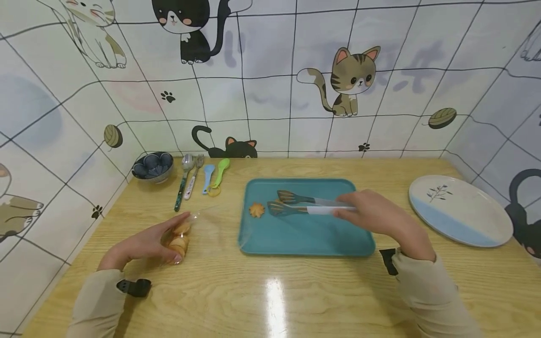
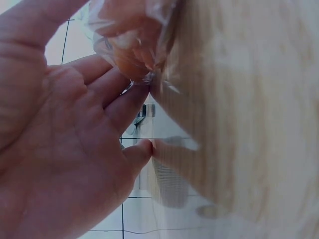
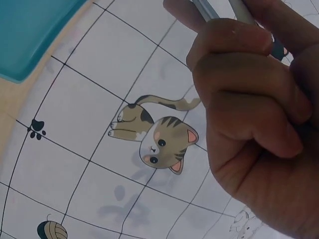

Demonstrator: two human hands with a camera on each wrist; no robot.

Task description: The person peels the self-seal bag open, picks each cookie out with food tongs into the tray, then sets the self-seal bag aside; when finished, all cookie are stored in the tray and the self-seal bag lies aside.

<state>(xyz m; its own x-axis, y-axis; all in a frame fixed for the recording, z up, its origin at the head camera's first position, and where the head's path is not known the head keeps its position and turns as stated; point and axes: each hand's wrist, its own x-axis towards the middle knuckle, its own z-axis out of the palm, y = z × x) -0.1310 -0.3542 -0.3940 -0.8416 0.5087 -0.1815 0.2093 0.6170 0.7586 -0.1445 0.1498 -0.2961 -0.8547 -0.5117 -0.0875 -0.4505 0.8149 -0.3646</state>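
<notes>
The left hand [image 1: 145, 244] lies low on the counter [image 1: 274, 291], forearm coming in from the lower left, fingers curled round a clear bag [image 1: 179, 239] of cookies. In the left wrist view the fingertips [image 2: 139, 149] meet the counter just under the bag's crinkled plastic [image 2: 129, 40]. The right hand [image 1: 376, 216] reaches in from the lower right above the tray [image 1: 304, 239], fingers curled tight round the handles of the tongs [image 1: 304, 204]; the right wrist view shows the knuckles [image 3: 249, 99] folded over two metal handles.

Counted: one teal tray, one pair of tongs with two scalloped tips pointing left, and one cookie [image 1: 256, 210] lying on the tray just left of the tips, apart from them. One oval plate [image 1: 460, 211] sits well to the right of the tray. At the back left stand one dark bowl [image 1: 153, 165], one spoon [image 1: 185, 180], one fork [image 1: 194, 180], one blue scoop [image 1: 208, 177] and one green scoop [image 1: 220, 172].

How many cookies are in the bag cannot be told; the hand covers part of it and the plastic blurs the rest. The tongs' handle end is hidden inside the right hand. Both wrist views are close and show little beyond fingers; the right one catches only a corner of the tray [image 3: 35, 35].
</notes>
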